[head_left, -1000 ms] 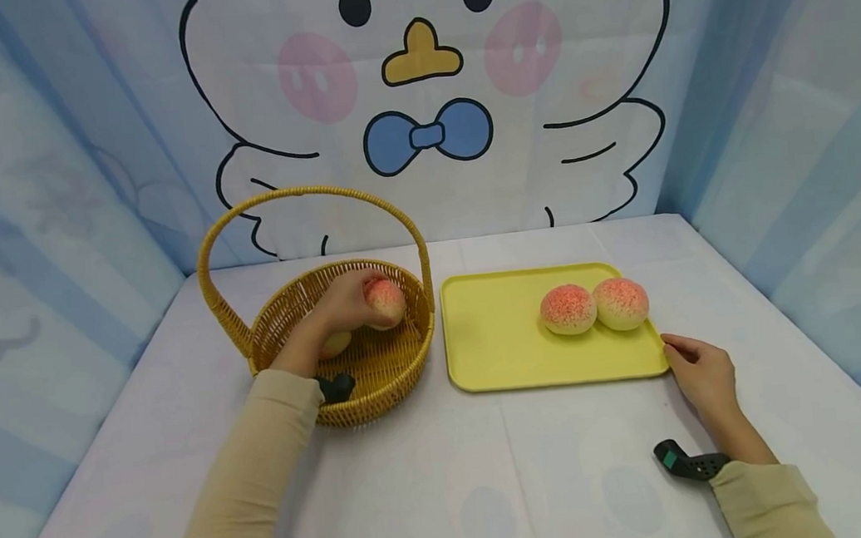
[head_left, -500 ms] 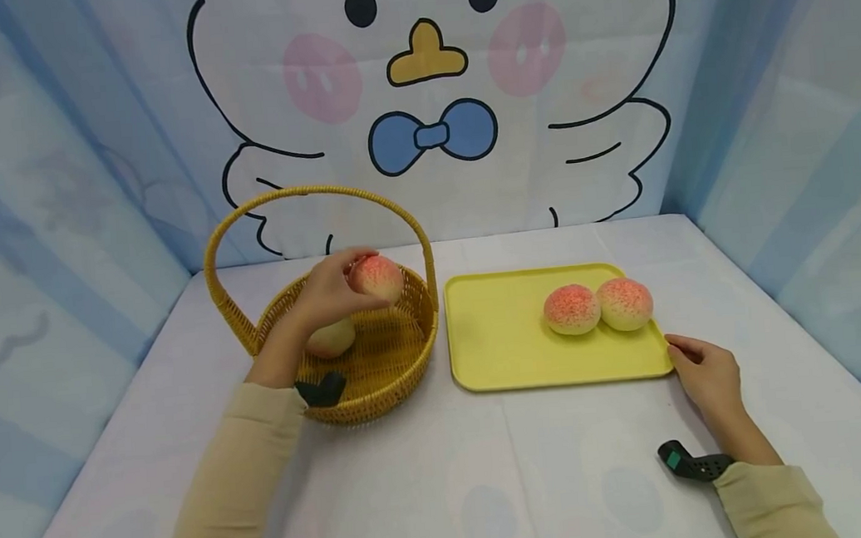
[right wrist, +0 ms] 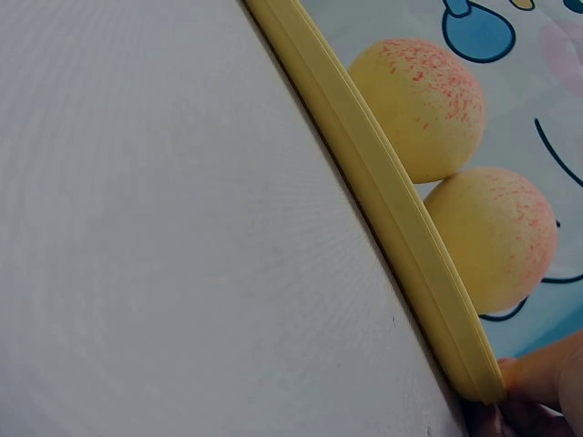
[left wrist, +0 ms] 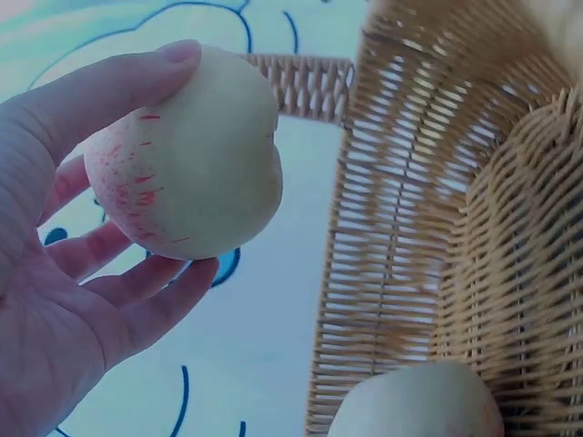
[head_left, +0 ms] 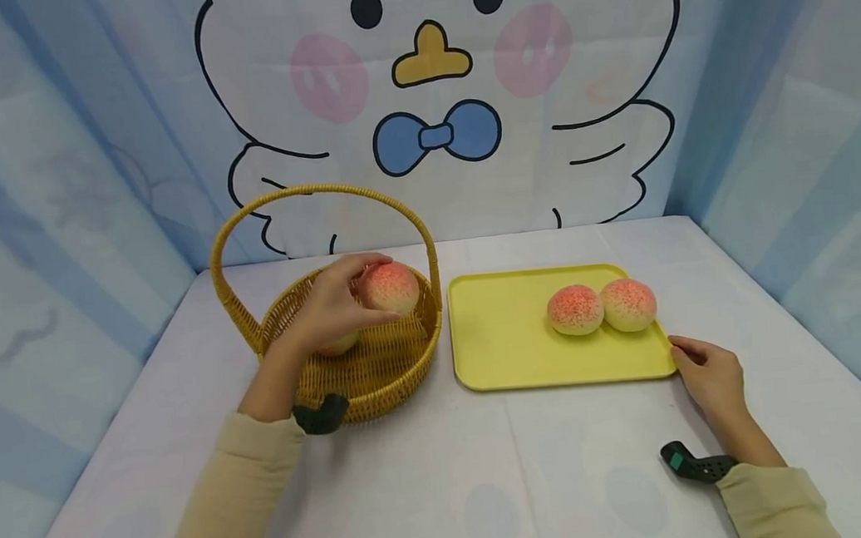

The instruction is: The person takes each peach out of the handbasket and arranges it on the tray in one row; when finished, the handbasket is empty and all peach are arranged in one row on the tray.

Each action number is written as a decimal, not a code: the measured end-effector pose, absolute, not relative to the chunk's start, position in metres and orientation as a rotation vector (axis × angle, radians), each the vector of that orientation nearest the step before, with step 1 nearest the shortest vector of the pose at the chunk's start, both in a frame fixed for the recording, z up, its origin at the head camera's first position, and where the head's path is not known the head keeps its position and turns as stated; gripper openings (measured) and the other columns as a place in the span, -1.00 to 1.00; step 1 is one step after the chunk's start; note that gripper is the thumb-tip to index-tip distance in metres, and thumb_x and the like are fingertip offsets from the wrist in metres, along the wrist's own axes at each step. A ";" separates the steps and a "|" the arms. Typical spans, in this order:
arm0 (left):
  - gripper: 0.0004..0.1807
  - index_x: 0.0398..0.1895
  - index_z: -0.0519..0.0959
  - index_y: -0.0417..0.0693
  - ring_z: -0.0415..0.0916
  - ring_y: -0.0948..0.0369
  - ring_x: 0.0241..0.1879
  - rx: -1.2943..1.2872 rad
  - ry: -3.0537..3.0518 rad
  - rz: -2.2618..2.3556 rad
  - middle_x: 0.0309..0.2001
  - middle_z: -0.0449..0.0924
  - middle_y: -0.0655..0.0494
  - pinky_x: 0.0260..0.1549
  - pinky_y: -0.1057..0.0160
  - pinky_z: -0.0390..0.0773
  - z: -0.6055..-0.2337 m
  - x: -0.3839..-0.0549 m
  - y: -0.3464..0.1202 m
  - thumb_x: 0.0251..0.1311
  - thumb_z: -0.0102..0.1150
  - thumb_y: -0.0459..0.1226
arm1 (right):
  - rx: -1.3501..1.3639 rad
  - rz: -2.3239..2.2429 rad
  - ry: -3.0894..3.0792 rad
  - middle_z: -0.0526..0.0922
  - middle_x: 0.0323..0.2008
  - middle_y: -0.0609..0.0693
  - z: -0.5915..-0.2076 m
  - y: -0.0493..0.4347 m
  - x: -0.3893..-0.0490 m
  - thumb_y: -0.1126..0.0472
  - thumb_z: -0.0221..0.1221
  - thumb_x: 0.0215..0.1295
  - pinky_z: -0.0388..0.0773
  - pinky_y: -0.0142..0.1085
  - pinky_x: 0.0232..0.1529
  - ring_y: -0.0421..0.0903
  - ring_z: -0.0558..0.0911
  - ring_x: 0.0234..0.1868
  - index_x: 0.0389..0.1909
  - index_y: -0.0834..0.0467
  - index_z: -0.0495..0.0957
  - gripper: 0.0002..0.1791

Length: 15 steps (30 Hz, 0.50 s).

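My left hand (head_left: 324,308) grips a pink-speckled peach (head_left: 389,288) and holds it up over the wicker basket (head_left: 385,368), below the arched handle. In the left wrist view, thumb and fingers wrap round this peach (left wrist: 205,164). Another peach (head_left: 340,344) lies inside the basket, partly covered by that hand. Two more peaches, one to the left (head_left: 575,310) and one to the right (head_left: 630,305), sit side by side on the yellow tray (head_left: 502,331). At the tray's near right corner, my right hand (head_left: 714,378) pinches the edge; the right wrist view shows its thumb (right wrist: 542,371) against the corner.
The basket's tall handle (head_left: 320,189) arches over the left hand's work area. White cloth (head_left: 445,476) covers the table. A printed curtain (head_left: 596,66) stands behind, with side curtains left and right. Each wrist wears a black camera mount.
My left hand has lifted the peach from the basket's inside, and it is now a little further right. More of the basket floor shows. My right hand stays at the tray corner.
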<state>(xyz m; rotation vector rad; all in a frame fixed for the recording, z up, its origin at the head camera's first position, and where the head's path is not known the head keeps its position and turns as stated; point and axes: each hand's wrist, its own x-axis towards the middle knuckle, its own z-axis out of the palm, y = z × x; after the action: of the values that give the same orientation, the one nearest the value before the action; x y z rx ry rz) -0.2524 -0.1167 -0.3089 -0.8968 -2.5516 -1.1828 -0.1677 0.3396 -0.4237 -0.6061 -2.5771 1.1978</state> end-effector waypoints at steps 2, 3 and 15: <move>-0.24 0.13 0.42 -0.06 0.37 0.21 -0.04 -0.906 -2.507 -1.200 0.08 0.40 0.11 -0.17 0.20 0.48 -0.310 -0.247 -0.113 -0.25 0.52 -0.17 | -0.605 1.202 -2.577 0.45 0.04 0.34 -0.424 0.340 -0.167 0.23 -0.08 0.38 0.27 -0.68 -0.50 0.07 0.41 -0.02 0.12 0.42 0.39 -0.59; -0.24 0.13 0.43 -0.07 0.37 0.21 -0.02 -0.917 -2.477 -1.222 0.08 0.40 0.11 -0.16 0.21 0.48 -0.310 -0.244 -0.112 -0.25 0.52 -0.18 | -0.607 1.200 -2.579 0.45 0.04 0.34 -0.425 0.340 -0.167 0.23 -0.08 0.38 0.26 -0.68 -0.50 0.08 0.41 -0.02 0.12 0.42 0.39 -0.59; -0.27 0.07 0.44 -0.20 0.39 0.12 -0.02 -1.068 -2.284 -1.421 0.04 0.41 -0.03 -0.13 0.15 0.51 -0.306 -0.207 -0.069 -0.32 0.53 -0.39 | -0.620 1.181 -2.595 0.44 0.07 0.30 -0.430 0.344 -0.172 0.20 -0.09 0.39 0.36 -0.55 -0.36 0.09 0.41 0.01 0.15 0.37 0.39 -0.58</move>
<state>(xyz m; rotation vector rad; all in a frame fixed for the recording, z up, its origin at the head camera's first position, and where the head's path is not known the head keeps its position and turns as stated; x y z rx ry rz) -0.2075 -0.0686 -0.3064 -1.0677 -2.2836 -1.4206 -0.1716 0.3440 -0.4299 -0.6199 -2.5945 1.1807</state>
